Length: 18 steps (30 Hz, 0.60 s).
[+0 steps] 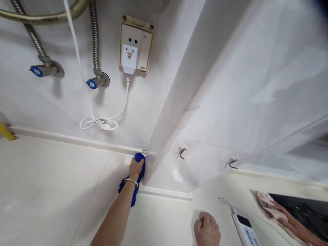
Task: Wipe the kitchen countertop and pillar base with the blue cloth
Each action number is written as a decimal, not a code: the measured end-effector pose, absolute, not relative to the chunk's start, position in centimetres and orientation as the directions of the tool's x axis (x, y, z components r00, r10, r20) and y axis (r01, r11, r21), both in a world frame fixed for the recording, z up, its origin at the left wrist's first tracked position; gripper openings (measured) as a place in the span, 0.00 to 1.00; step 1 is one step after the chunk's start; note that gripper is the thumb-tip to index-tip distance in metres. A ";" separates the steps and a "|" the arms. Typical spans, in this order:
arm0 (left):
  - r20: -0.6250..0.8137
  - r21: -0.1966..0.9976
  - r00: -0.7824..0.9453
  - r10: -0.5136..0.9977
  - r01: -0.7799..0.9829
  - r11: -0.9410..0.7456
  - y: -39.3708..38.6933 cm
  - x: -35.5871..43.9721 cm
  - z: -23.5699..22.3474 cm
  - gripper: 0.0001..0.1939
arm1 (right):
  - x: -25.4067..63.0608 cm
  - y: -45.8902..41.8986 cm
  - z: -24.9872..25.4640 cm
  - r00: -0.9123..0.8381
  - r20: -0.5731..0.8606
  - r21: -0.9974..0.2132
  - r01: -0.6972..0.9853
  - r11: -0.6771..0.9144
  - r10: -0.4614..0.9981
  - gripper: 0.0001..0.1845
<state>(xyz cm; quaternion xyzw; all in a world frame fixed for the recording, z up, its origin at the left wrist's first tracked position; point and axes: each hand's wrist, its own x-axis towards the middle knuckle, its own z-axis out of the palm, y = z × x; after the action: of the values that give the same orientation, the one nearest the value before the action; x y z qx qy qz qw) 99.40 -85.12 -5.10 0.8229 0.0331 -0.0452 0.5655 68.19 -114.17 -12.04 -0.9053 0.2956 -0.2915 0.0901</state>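
My left hand (136,167), with a bracelet at the wrist, is closed around a blue cloth (139,158). It presses the cloth into the corner where the white ledge (164,195) meets the wall and a jutting pillar. Part of the cloth hangs out below the wrist. A small metal ring (145,152) sits just beyond the cloth, at the wall. At the bottom, my right hand (207,229) rests on the white surface with its fingers curled into a fist. Nothing shows in it.
Above are a socket with a white plug (129,58), a looped white cord (98,122) and two blue-handled valves (92,83). Clear adhesive hooks (182,150) are on the pillar. A white device with a dark display (244,225) and a picture panel (299,212) lie right.
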 end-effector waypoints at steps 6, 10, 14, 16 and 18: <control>-0.130 0.952 0.991 0.027 0.132 -0.276 -85.8 101.2 -4.2 0.14 | 68.4 -114.2 -12.1 0.663 0.472 -0.337 -0.474 -0.814 -0.581 0.24; -0.150 0.957 0.987 0.057 0.160 -0.243 -85.4 100.4 -3.7 0.18 | 68.6 -114.2 -11.8 0.648 0.487 -0.350 -0.469 -0.811 -0.585 0.21; -0.188 0.951 0.979 0.081 0.202 -0.233 -84.5 98.1 -3.6 0.23 | 68.7 -113.8 -11.3 0.641 0.493 -0.367 -0.460 -0.808 -0.589 0.19; -0.193 0.955 0.978 0.078 0.206 -0.216 -83.9 96.5 -3.5 0.22 | 68.8 -113.5 -10.9 0.643 0.496 -0.364 -0.456 -0.812 -0.583 0.16; -0.189 0.962 0.979 0.073 0.200 -0.189 -83.4 94.8 -3.4 0.22 | 68.8 -113.1 -10.6 0.644 0.501 -0.358 -0.455 -0.816 -0.578 0.14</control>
<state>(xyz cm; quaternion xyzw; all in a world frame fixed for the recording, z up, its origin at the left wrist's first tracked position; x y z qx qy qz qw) 94.79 -83.41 -3.38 0.7693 0.0886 -0.0502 0.6308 68.76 -113.12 -10.58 -0.9010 0.2866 -0.3098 0.0999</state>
